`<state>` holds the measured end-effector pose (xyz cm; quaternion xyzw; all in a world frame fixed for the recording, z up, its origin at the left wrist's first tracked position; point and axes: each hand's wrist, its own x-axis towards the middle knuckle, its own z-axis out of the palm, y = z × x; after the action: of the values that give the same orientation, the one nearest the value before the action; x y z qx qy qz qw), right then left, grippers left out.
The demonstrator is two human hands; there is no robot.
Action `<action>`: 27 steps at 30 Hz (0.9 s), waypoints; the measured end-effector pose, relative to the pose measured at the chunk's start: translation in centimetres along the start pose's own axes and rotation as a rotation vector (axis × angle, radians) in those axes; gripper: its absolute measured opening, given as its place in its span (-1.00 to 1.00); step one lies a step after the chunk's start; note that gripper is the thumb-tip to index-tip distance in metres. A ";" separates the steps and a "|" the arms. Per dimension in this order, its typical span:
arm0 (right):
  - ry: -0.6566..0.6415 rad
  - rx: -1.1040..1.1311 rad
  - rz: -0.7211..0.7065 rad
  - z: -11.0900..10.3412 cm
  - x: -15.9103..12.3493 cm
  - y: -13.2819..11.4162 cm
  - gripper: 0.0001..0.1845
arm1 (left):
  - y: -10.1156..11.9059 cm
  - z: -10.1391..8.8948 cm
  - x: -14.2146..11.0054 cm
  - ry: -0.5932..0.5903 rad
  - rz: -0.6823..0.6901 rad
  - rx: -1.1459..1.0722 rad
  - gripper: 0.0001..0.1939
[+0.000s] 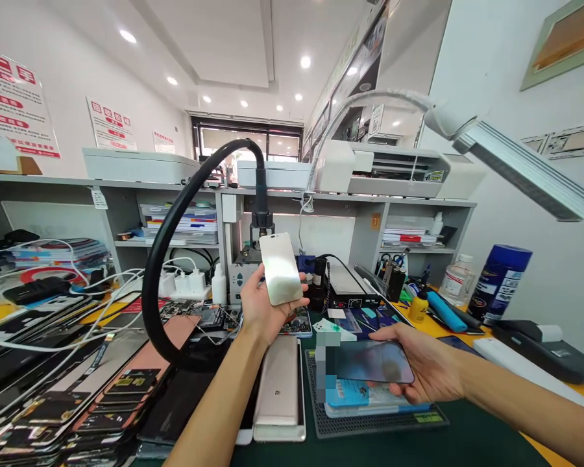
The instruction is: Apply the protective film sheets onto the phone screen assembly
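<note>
My left hand [264, 310] is raised near the middle of the view, thumb and fingers around a thin, pale, shiny phone-shaped panel [281, 269]. The panel is tilted up, with a small dark cutout at its top edge. Lower on the right, my right hand [425, 366] grips a dark glossy smartphone [372, 360] by its right end. A blurred patch hides the phone's left end. Below that phone lies a blue and clear packet [353, 394] on a dark ribbed mat [328, 421]. A gold Mi phone back [278, 389] rests beside my left forearm.
Stacks of phone parts [117, 395] and white cables fill the left side. A thick black flexible arm [158, 272] curves up beside my left hand. At the right stand a yellow bottle [418, 306], a blue spray can [499, 285] and a clear bottle [457, 280]. A lamp [530, 168] hangs above.
</note>
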<state>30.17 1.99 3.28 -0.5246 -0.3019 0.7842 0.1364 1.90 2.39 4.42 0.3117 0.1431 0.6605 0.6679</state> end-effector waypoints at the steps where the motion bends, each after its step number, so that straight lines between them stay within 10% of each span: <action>1: 0.004 -0.008 -0.009 0.0 -0.3 0.1 -0.58 | 0.1 -0.1 0.0 0.005 0.003 -0.003 -0.47; 17: 0.417 -0.574 -0.345 -1.4 -3.7 1.7 -0.79 | -0.3 -1.1 0.8 0.032 -0.004 0.012 -0.39; 27: 0.787 -0.837 -0.777 6.7 10.4 -6.6 -0.63 | -0.5 -1.6 1.1 0.037 -0.019 -0.039 -0.59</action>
<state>19.12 10.44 1.50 -0.6322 -0.6733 0.2475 0.2928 1.48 3.83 3.13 0.2850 0.1456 0.6624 0.6773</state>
